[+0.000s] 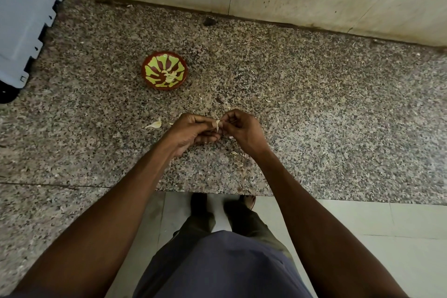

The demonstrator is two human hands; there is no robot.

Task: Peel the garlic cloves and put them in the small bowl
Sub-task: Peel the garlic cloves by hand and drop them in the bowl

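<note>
both hands, left hand (193, 132) and right hand (242, 132), are pinching a tiny garlic clove (217, 124), which is looking light and slippery, so I'm guessing the papery tip is peeling easiest

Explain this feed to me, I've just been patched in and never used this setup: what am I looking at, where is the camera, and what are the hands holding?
There is no machine here. A person wears one wide-angle camera on the head, looking forward and down, so the two bare arms reach into the picture from the bottom. The left hand and the right hand meet over a speckled stone counter and together pinch a garlic clove, apparently pulling its skin off. Further back, to the left, stands a small red and green bowl with a few peeled cloves in it. A loose pale piece, clove or skin, lies just left of the hands, and small skin scraps are scattered near them. A grey plastic object sits at the far left. Below the counter edge you see the person's clothes and feet.
</note>
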